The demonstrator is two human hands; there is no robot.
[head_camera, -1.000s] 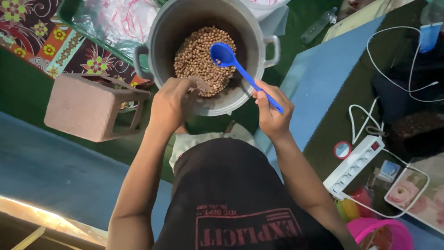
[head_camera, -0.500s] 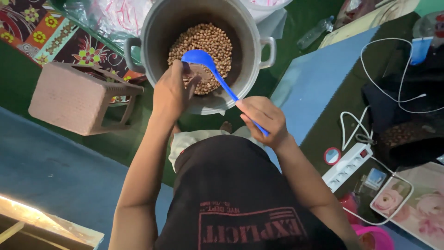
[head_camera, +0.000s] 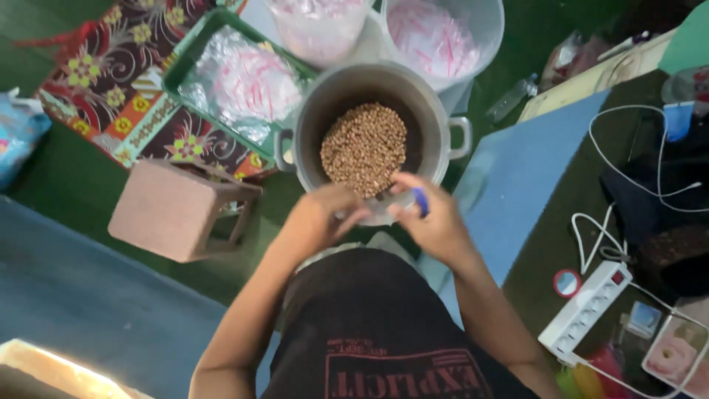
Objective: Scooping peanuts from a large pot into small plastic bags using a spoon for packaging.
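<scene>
A grey metal pot [head_camera: 310, 122] with two side handles stands on the floor in front of me, partly filled with small brown nuts [head_camera: 363, 148]. Both hands meet at the pot's near rim. My right hand [head_camera: 436, 222] is closed on a blue plastic spoon [head_camera: 420, 201]; only a short piece of its handle shows, and the bowl is hidden. My left hand [head_camera: 319, 214] is curled beside it, fingers pinched on what looks like a small clear bag [head_camera: 375, 213], blurred against the rim.
A pinkish plastic stool [head_camera: 177, 210] lies on its side at left. Behind the pot are a green tray [head_camera: 193, 52] of clear bags and two clear tubs [head_camera: 473, 52]. To the right lie a blue mat [head_camera: 509, 162], a power strip [head_camera: 587, 307], white cables and a plastic bottle [head_camera: 513, 96].
The blue spoon has come out of the pot and is drawn back into my right hand. Both hands have moved together at the near rim. My head has tilted, showing more of the tray and tubs.
</scene>
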